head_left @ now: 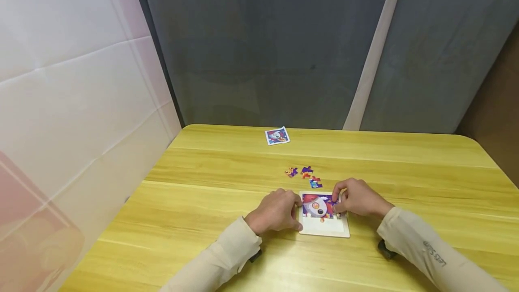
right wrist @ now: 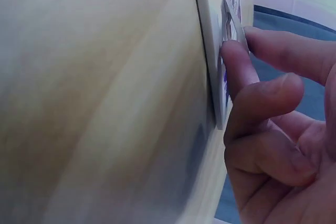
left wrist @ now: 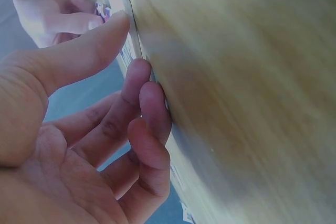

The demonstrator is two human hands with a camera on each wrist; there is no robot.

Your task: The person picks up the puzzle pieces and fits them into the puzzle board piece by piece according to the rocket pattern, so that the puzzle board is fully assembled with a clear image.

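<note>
Both hands rest at a small white puzzle tray (head_left: pixel 324 228) lying flat on the yellow wooden table (head_left: pixel 202 202), near the front edge. Left hand (head_left: pixel 275 212): placed at the tray's left edge, fingers loosely curled with their tips against the edge and the tabletop, thumb stretched toward the tray's upper left corner; the left wrist view shows the fingertips (left wrist: pixel 140 77) touching the tray's thin edge (left wrist: pixel 137 40), nothing enclosed in the palm. Right hand (head_left: pixel 358 198): placed at the tray's right edge, fingers bent, thumb and forefinger meeting at a puzzle piece (head_left: pixel 334 203) on the upper right part of the picture; the right wrist view shows a fingertip (right wrist: pixel 233 59) pressing against the piece's edge (right wrist: pixel 229 22) just above the tray's rim (right wrist: pixel 210 66). Whether that piece is pinched or only pressed cannot be told. Tray content: assembled picture (head_left: pixel 318 206) in red, purple and white filling the upper half; lower half bare white. Loose pieces (head_left: pixel 304 175): a small cluster on the table just beyond the tray, apart from both hands. Reference card (head_left: pixel 277 136): lying flat near the table's far edge, well apart from the tray. Sleeves (head_left: pixel 227 260): beige, covering both forearms.
</note>
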